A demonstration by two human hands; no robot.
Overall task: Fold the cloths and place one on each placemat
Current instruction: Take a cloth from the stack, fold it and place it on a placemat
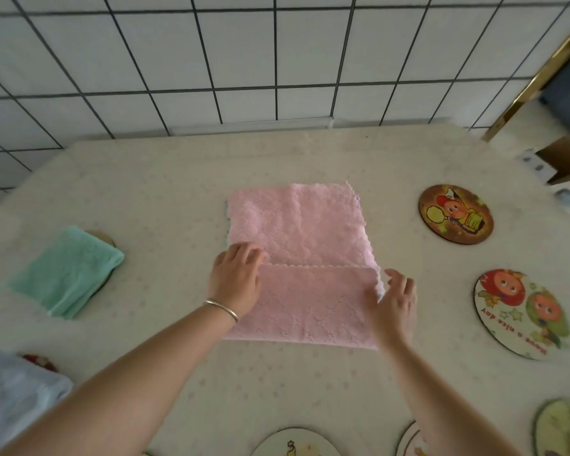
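A pink cloth (297, 232) lies in the middle of the table, its near part folded up over itself to a scalloped edge about halfway. My left hand (236, 278) grips the left end of that folded flap. My right hand (394, 304) pinches the flap's right end between thumb and fingers. A folded green cloth (68, 271) lies on a round placemat (104, 237) at the left. A folded pale blue cloth (14, 390) covers another placemat (42, 362) at the near left. Bare round placemats lie at the right: a dark one (455, 213) and a white one (520, 314).
More round placemats show at the near edge: one at the bottom middle (293, 442), one beside my right forearm (408, 439), one at the bottom right (563, 429). A tiled wall (244, 60) rises behind the table. A wooden piece of furniture (560, 159) stands far right.
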